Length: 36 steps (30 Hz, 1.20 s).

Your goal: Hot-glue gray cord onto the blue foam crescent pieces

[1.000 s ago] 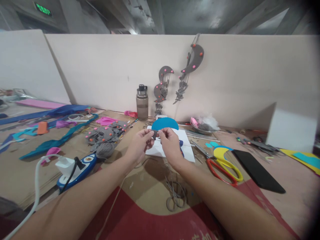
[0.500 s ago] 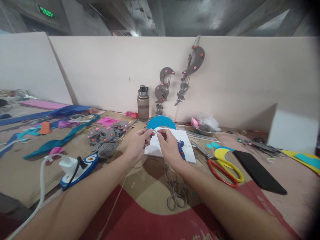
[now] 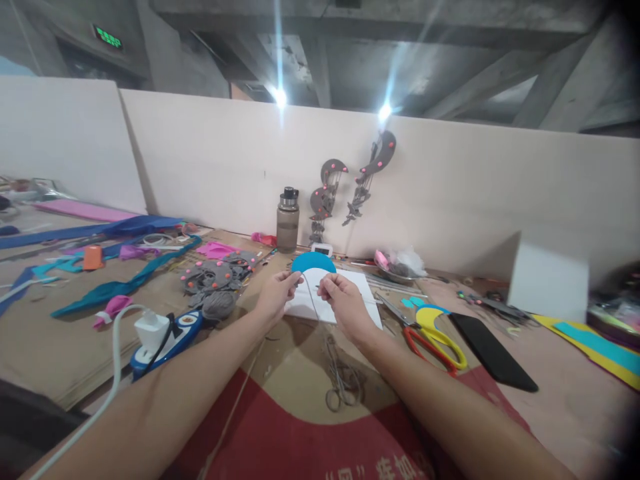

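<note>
My left hand [image 3: 278, 297] pinches the end of a thin grey cord [image 3: 312, 297], which arcs out from the fingertips and hangs down. Right of it, my right hand [image 3: 346, 305] is closed in a pinch; a tiny dark bit shows at its fingertips, too small to name. Both hands are above white paper [image 3: 303, 305], and a blue disc [image 3: 314, 262] lies at its far edge. Below the hands, a loose tangle of grey cord [image 3: 342, 387] rests on the cardboard [image 3: 295, 393].
Scissors [image 3: 430, 340] and a black phone [image 3: 493, 351] lie to the right. A water bottle [image 3: 288, 223] stands by the white partition [image 3: 215, 153]. On the left are grey pieces with pink dots [image 3: 207, 277], grey yarn [image 3: 219, 305] and a power strip [image 3: 167, 347]. Grey crescent ornaments [image 3: 383, 157] hang behind.
My hands have drawn apart, and the cord now hangs from my left hand alone instead of bridging both. The camera view has tilted up and turned slightly right.
</note>
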### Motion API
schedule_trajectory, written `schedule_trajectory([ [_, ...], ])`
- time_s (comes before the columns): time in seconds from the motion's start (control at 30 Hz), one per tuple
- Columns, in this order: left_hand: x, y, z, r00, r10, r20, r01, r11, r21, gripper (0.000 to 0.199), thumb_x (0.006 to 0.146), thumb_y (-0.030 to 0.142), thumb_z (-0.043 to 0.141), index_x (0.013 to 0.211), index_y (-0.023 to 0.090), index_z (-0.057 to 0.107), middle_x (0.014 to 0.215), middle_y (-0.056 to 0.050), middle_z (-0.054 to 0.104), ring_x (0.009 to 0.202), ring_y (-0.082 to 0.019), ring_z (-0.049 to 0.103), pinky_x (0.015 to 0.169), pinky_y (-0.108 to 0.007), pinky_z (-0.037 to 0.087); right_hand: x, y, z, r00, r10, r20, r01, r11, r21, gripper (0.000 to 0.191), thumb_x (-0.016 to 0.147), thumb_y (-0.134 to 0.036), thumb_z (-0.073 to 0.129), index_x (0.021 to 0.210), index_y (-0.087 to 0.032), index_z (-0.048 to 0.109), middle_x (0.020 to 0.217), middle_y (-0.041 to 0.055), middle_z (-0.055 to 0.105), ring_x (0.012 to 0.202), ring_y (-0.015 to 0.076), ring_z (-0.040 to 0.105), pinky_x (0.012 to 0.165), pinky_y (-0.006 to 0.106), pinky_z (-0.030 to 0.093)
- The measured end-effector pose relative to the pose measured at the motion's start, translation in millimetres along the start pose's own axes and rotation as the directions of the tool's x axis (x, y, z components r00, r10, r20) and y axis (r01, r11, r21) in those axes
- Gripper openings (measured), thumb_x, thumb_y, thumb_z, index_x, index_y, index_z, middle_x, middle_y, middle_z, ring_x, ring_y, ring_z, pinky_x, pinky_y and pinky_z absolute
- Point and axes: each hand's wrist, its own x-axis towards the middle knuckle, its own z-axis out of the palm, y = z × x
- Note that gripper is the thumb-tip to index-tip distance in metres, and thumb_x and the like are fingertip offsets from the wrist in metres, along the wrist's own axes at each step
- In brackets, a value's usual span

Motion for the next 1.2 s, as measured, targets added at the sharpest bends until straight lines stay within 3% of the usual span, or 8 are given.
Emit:
schedule_trajectory([
  [0.13,-4,-2,2.2,0.999,-0.022,0.024,0.021,0.999,0.049,0.033,0.063,0.043,0.069,0.067,0.011,0.060,0.044,0.007,0.039,0.037,-0.002,0.025,0.039,-0.021,0.012,-16,-10,-3,0.990,0.134,0.048,-0.141,0.971,0.195,0.019,0.071,-0.034,0.064,0.069,-0.018,0.053,0.062,-0.0027,0.050,0.058,0.0095,0.042,0.058,0.024,0.033],
  [0.23,-7,-4,4.3,0.999,-0.039,0.029,0.036,0.997,0.075,0.033,0.063,0.044,0.068,0.067,0.012,0.060,0.042,0.007,0.039,0.036,-0.003,0.026,0.039,-0.021,0.011,-28,-15,-4,0.987,0.153,0.050,-0.160,0.961,0.226,0.020,0.070,-0.033,0.065,0.069,-0.018,0.053,0.062,-0.0029,0.050,0.058,0.0091,0.043,0.057,0.024,0.034],
  [0.57,-5,-11,4.3,0.997,-0.067,0.048,0.062,0.995,0.084,0.033,0.062,0.044,0.069,0.067,0.013,0.059,0.041,0.008,0.037,0.035,-0.002,0.025,0.038,-0.020,0.010,-45,21,-14,0.993,0.108,0.039,-0.103,0.990,-0.099,0.019,0.082,-0.035,0.050,0.072,-0.020,0.047,0.059,-0.0046,0.047,0.052,0.0092,0.039,0.051,0.023,0.029],
  [0.77,-6,-11,3.3,0.994,-0.087,0.071,0.079,0.991,0.109,0.036,0.064,0.046,0.067,0.071,0.012,0.060,0.043,0.008,0.037,0.035,-0.002,0.024,0.038,-0.019,0.009,-57,18,-9,0.996,0.059,0.067,-0.040,0.967,-0.251,0.028,0.090,-0.042,0.036,0.071,-0.021,0.040,0.062,-0.0044,0.042,0.057,0.0105,0.037,0.053,0.023,0.031],
  [0.93,-7,-10,4.5,0.993,-0.107,0.059,0.100,0.989,0.107,0.035,0.065,0.046,0.068,0.070,0.012,0.060,0.043,0.008,0.038,0.035,-0.002,0.024,0.038,-0.019,0.010,-62,10,-9,0.997,0.041,0.066,-0.012,0.920,-0.392,0.027,0.091,-0.039,0.036,0.070,-0.022,0.040,0.062,-0.0043,0.042,0.058,0.0117,0.038,0.056,0.025,0.030],
  [1.1,-7,-11,3.1,0.992,-0.104,0.067,0.097,0.990,0.103,0.035,0.065,0.045,0.068,0.071,0.012,0.059,0.044,0.008,0.038,0.036,-0.002,0.025,0.038,-0.019,0.011,-63,8,-9,0.998,-0.020,0.061,0.040,0.935,-0.353,0.019,0.089,-0.035,0.041,0.076,-0.022,0.045,0.068,-0.0028,0.047,0.064,0.0131,0.040,0.060,0.026,0.031],
  [1.2,-6,-11,1.0,0.991,-0.108,0.075,0.101,0.990,0.099,0.035,0.068,0.045,0.067,0.073,0.012,0.059,0.045,0.008,0.037,0.037,-0.002,0.024,0.038,-0.019,0.010,-61,11,-9,0.998,0.004,0.065,0.014,0.961,-0.276,0.018,0.089,-0.033,0.041,0.075,-0.022,0.045,0.068,-0.0025,0.047,0.063,0.0128,0.041,0.060,0.026,0.033],
])
